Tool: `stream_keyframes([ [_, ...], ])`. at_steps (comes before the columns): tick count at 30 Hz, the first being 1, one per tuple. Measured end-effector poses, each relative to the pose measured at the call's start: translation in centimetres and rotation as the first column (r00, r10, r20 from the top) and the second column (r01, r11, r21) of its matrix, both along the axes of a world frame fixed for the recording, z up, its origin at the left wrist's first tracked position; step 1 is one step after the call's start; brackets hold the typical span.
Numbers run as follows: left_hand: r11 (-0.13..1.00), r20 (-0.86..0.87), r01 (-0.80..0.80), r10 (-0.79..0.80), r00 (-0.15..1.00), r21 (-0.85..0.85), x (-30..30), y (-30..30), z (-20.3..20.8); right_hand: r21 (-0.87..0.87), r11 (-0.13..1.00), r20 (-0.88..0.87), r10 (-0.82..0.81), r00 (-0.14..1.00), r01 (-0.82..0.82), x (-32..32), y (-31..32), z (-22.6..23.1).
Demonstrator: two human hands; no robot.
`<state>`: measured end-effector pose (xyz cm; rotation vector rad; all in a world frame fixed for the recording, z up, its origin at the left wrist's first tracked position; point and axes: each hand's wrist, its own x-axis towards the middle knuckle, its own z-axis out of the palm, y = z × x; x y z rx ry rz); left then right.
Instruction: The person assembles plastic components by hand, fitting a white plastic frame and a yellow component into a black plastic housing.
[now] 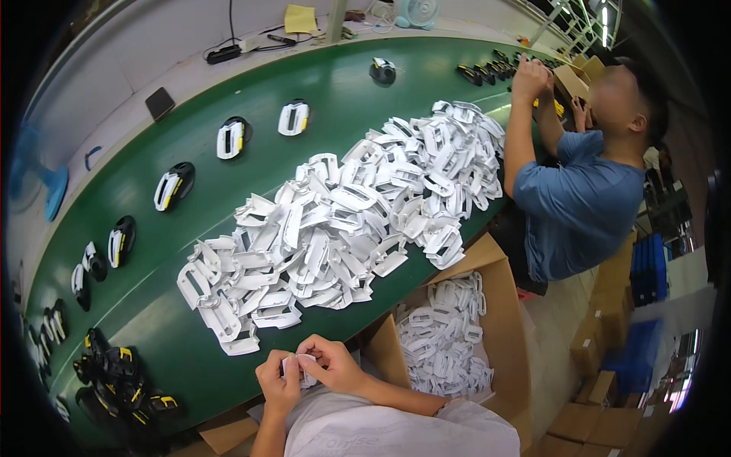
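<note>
Close to my body, at the near edge of the green work surface [152, 293], my left hand [279, 383] and my right hand [335, 367] meet. Fingers of both are closed on a small white plastic shell [308, 375], mostly covered by them. Just beyond lies a long heap of similar white plastic shells [343, 217], frame-shaped with slots. Farther left, black-and-yellow units fitted with white shells [175, 186] stand spaced along the surface.
A cardboard box [499, 305] holding more white shells stands right of my hands. Black-and-yellow units [122, 373] crowd the near left. At the far right a person in a blue shirt [582, 202] raises both hands. A black phone-like slab [160, 103] lies on the back ledge.
</note>
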<state>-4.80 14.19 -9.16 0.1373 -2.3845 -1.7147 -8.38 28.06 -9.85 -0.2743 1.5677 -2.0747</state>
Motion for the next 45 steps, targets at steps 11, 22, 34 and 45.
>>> stream_keyframes([
  [11, 0.878, 0.107, -0.091, 0.046, 0.993, 0.47, -0.1, -0.5, 0.8, -0.076, 0.997, 0.074, -0.019, 0.997, 0.024, -0.7, -2.2, 1.5],
  [22, 0.877, 0.027, -0.122, 0.124, 0.992, 0.464, 0.8, -3.8, 1.5, 0.034, 0.998, -0.065, 0.056, 0.996, -0.054, -0.8, -6.3, 2.6],
  [34, 0.842, 0.063, -0.188, 0.181, 0.981, 0.506, 1.2, -4.0, 1.9, 0.101, 0.98, -0.451, -0.107, 0.886, 0.17, 0.2, -8.0, 3.6],
  [45, 0.891, -0.153, -0.223, 0.303, 0.941, 0.395, 2.4, -3.2, 2.7, 0.061, 0.996, -0.603, -0.014, 0.797, 0.064, 0.7, -7.8, 4.1],
])
